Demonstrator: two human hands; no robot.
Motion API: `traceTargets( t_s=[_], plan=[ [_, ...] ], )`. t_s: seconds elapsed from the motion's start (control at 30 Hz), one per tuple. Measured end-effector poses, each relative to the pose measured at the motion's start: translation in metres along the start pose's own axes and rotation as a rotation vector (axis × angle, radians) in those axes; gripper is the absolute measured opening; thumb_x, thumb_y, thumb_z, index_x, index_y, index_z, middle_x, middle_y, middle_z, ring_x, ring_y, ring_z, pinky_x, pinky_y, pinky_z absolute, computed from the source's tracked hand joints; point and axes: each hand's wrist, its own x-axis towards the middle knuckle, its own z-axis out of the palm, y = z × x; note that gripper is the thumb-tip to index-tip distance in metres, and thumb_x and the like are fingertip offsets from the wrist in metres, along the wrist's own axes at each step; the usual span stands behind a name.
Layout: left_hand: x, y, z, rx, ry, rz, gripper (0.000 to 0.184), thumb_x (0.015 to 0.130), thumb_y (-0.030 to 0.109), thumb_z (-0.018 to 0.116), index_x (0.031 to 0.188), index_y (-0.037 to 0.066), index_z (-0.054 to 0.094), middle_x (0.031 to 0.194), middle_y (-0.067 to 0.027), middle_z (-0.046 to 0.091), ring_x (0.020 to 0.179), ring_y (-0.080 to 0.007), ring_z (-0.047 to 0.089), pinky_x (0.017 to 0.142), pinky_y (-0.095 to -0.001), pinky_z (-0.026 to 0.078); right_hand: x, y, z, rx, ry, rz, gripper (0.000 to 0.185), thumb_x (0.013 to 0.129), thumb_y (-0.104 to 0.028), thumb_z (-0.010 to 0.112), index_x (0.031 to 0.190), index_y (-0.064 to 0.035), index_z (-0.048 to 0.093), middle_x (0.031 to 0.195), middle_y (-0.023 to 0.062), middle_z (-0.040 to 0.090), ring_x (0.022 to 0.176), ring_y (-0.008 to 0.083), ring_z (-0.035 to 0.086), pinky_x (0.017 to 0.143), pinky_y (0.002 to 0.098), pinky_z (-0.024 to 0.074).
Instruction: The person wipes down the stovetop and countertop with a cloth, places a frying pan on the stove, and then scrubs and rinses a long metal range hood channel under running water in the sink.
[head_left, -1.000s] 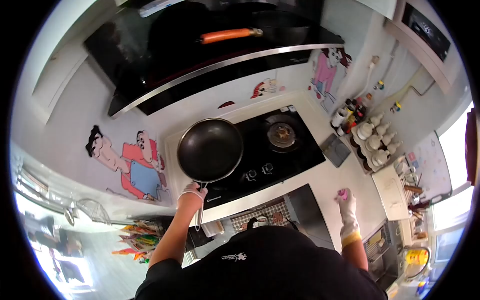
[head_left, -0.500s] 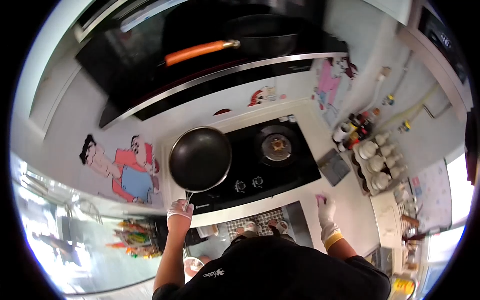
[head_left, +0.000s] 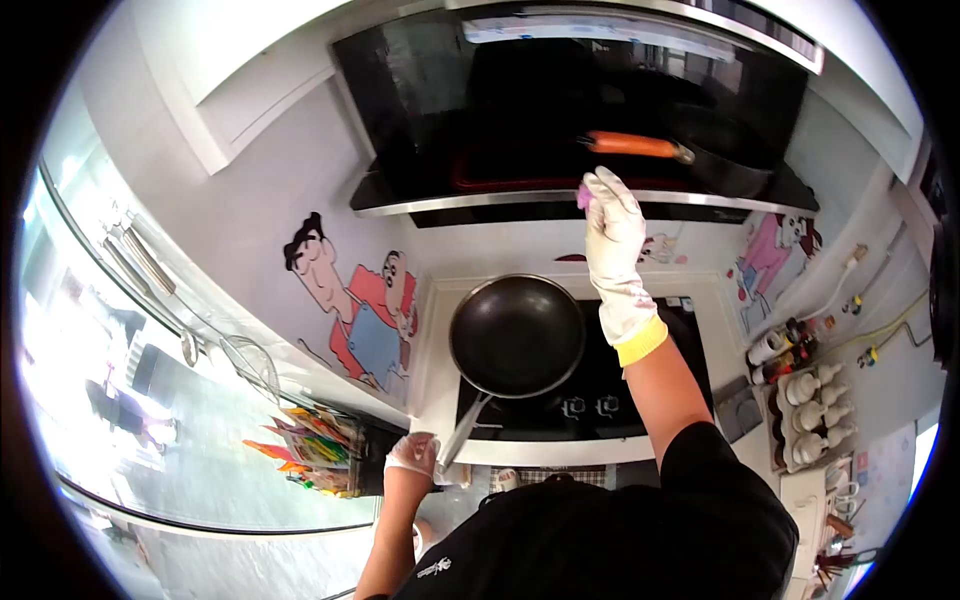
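A dark wok [head_left: 517,337] sits at the left of the black glass hob, its metal handle [head_left: 463,432] pointing toward me. Beside the handle's near end is my left hand [head_left: 413,456], in a clear plastic glove. It appears to be off the handle, with the fingers loosely apart. Raised in front of the range hood is my right hand [head_left: 614,225], wearing a white glove with a yellow cuff. Its fingers are closed on a small pink-purple cloth [head_left: 585,197], only partly visible.
A pan with an orange handle [head_left: 634,145] rests at the range hood [head_left: 470,110]. Bottles [head_left: 785,347] and a rack of white jars [head_left: 811,415] stand on the right. Utensils hang at the left; a holder of colourful packets [head_left: 318,450] is below them.
My left hand has come off the wok handle and moved down beside it. My right hand has risen from the right counter to the hood with the cloth. The view has shifted.
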Motion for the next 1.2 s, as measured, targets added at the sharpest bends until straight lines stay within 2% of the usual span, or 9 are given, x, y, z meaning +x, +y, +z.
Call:
traceTargets(
  t_s=[0.2,0.43,0.57,0.8,0.83,0.87,0.9,1.07,1.2],
  plan=[
    [0.026,-0.037,-0.034,-0.038,-0.073,-0.036,0.020,0.095,0.018,0.069,0.106,0.002,0.072,0.090,-0.0139,0.074,0.081,-0.0214,0.072,0.076,-0.0337,0.056,-0.013,-0.048,0.089,0.112,0.108,-0.147,0.040,0.078,0.014,0.069,0.111,-0.0089,0.075,0.110,0.0146,0.074,0.099,0.0274,0.073,0.084,0.0335,0.0596],
    [0.073,-0.041,-0.012,-0.068,-0.213,0.097,0.020,0.094,0.023,0.069,0.105,0.007,0.073,0.093,-0.0182,0.073,0.085,-0.0345,0.072,0.074,-0.0404,0.057,-0.028,-0.124,0.173,0.077,-0.258,-0.252,0.031,0.087,-0.002,0.064,0.116,-0.0112,0.072,0.121,0.0109,0.072,0.103,0.0246,0.074,0.084,0.0339,0.0619],
    [0.082,-0.033,-0.001,-0.141,-0.253,0.165,0.019,0.094,0.020,0.069,0.106,0.005,0.072,0.093,-0.0173,0.074,0.086,-0.0344,0.073,0.075,-0.0397,0.057,-0.014,-0.135,0.139,0.243,-0.411,-0.181,0.029,0.090,0.006,0.065,0.115,-0.0051,0.073,0.121,0.0149,0.071,0.116,0.0273,0.069,0.101,0.0341,0.0562],
    [0.079,-0.048,-0.006,-0.098,-0.267,0.150,0.017,0.096,0.015,0.066,0.108,0.005,0.071,0.092,-0.0152,0.074,0.082,-0.0254,0.073,0.074,-0.0361,0.056,-0.003,-0.042,0.033,0.216,0.044,0.264,0.022,0.100,0.000,0.055,0.115,-0.0042,0.071,0.123,0.0128,0.068,0.107,0.0220,0.068,0.097,0.0341,0.0551],
    [0.080,-0.055,-0.001,-0.100,-0.265,0.170,0.016,0.095,0.014,0.066,0.108,0.006,0.072,0.094,-0.0164,0.074,0.082,-0.0286,0.073,0.074,-0.0376,0.056,-0.013,-0.027,0.052,0.365,0.060,0.268,0.022,0.098,-0.004,0.056,0.114,-0.0062,0.072,0.120,0.0136,0.070,0.114,0.0233,0.066,0.102,0.0350,0.0527],
    [0.080,-0.054,0.001,-0.126,-0.261,0.169,0.016,0.095,0.013,0.065,0.108,0.006,0.072,0.094,-0.0156,0.074,0.082,-0.0270,0.072,0.074,-0.0369,0.056,-0.005,-0.045,0.053,-0.223,-0.098,-0.079,0.024,0.093,-0.004,0.060,0.113,-0.0083,0.072,0.117,0.0125,0.071,0.115,0.0258,0.066,0.102,0.0370,0.0529],
    [0.081,-0.046,0.004,-0.147,-0.282,0.176,0.016,0.095,0.012,0.065,0.108,0.006,0.072,0.094,-0.0148,0.075,0.082,-0.0255,0.072,0.075,-0.0362,0.056,-0.003,-0.051,0.060,-0.215,-0.180,-0.169,0.026,0.089,-0.006,0.062,0.112,-0.0098,0.073,0.116,0.0108,0.072,0.114,0.0280,0.068,0.100,0.0397,0.0548],
    [0.089,-0.007,0.030,-0.179,-0.402,0.283,0.016,0.101,0.008,0.058,0.114,0.004,0.066,0.092,-0.0065,0.070,0.089,-0.0153,0.066,0.082,-0.0308,0.053,-0.020,-0.080,0.097,0.304,-0.244,-0.187,0.029,0.091,-0.007,0.059,0.117,-0.0147,0.071,0.127,0.0077,0.068,0.119,0.0253,0.064,0.100,0.0340,0.0536],
    [0.082,0.018,0.056,-0.325,-0.481,0.326,0.018,0.101,0.008,0.059,0.116,0.001,0.065,0.105,-0.0088,0.069,0.097,-0.0166,0.065,0.090,-0.0304,0.052,-0.033,-0.068,-0.015,0.331,-0.276,0.021,0.021,0.092,-0.009,0.063,0.110,-0.0105,0.073,0.120,0.0097,0.069,0.113,0.0288,0.065,0.096,0.0379,0.0539]
  ],
)
